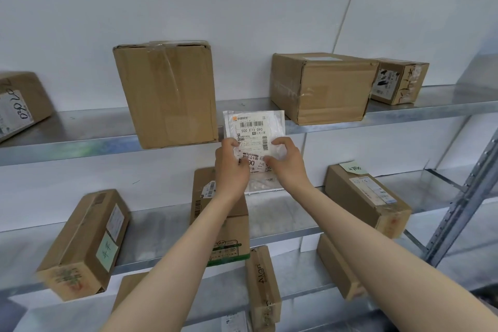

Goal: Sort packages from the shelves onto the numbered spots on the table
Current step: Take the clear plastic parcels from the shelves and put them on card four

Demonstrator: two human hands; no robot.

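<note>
With left hand (231, 167) and right hand (287, 163) both pinching the flat white plastic mailer pouch (276, 127), raised before the grey metal shelf (80, 133)'s front edge, read its printed label (252, 129) first, then carry flat.

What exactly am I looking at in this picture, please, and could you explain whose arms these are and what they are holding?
There is no machine here: a person wears a wide-angle camera on the head, so this single picture looks forward and down along their own bare arms. The left hand and the right hand both grip a flat white mailer with a printed barcode label, held up in front of metal shelving. On the upper shelf stand a tall cardboard box and a wide cardboard box, with smaller ones further out. The shelf below carries more cardboard boxes, some with paper notes stuck on. The table with numbered spots is not in view.
</note>
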